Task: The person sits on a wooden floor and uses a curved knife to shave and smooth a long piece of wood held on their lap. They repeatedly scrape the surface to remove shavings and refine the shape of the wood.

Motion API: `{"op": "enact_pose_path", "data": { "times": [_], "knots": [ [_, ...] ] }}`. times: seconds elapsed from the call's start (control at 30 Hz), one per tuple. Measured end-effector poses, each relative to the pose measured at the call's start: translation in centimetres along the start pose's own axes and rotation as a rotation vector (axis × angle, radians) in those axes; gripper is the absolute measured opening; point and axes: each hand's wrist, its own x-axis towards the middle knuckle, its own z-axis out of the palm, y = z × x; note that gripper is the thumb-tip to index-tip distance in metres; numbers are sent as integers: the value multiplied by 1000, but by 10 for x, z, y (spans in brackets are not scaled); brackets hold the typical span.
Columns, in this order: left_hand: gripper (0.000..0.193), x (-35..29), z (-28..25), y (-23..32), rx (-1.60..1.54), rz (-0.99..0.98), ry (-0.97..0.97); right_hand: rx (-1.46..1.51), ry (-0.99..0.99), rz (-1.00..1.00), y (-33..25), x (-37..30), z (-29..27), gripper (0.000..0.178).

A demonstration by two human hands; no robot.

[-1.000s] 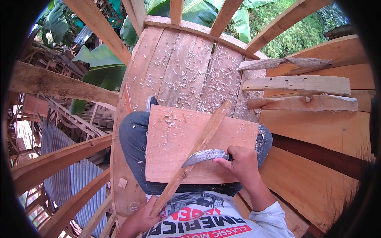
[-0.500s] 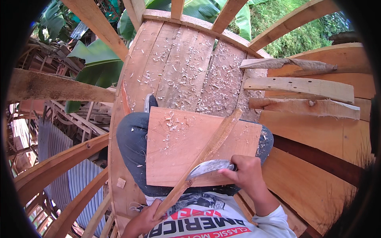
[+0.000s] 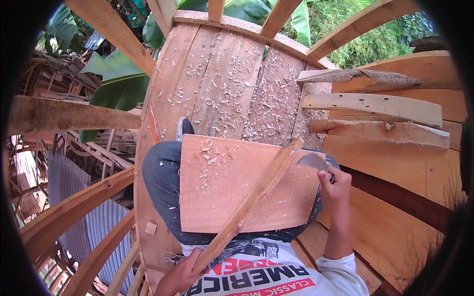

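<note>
My left hand (image 3: 183, 271) is closed round the near end of a long wooden stick (image 3: 256, 195). The stick slants away to the right across a flat wooden board (image 3: 212, 202) that lies on my lap. My right hand (image 3: 336, 183) grips a knife by its handle, at the board's right edge. The curved metal blade (image 3: 312, 161) points left, beside the far end of the stick and apart from it. Curled shavings (image 3: 211, 154) are scattered on the board, mostly at its far left.
Plank flooring (image 3: 197, 84) ahead is strewn with shavings. At the right, several rough wood pieces (image 3: 375, 103) lie over broad planks (image 3: 380, 158). Slanted wooden slats (image 3: 74, 200) stand along the left side, with corrugated metal sheets (image 3: 106, 232) beyond. A small wood chip (image 3: 151, 228) lies by my left leg.
My right hand has moved up and to the right with the knife, from the stick's middle to near its far end. My left hand keeps its hold on the stick.
</note>
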Motion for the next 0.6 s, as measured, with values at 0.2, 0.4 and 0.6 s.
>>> {"op": "enact_pose_path", "data": {
  "times": [0.2, 0.4, 0.6],
  "knots": [
    [44, 1, -9, 0, 28, 63, -17, 649, -281, -23, -28, -12, 43, 76],
    [55, -14, -3, 28, 436, 48, 235, 1273, -613, 152, -65, -5, 50, 66],
    [71, -31, -21, 94, 426, 152, 85, 1674, -538, 222, -47, 14, 39, 76]
  ]
}}
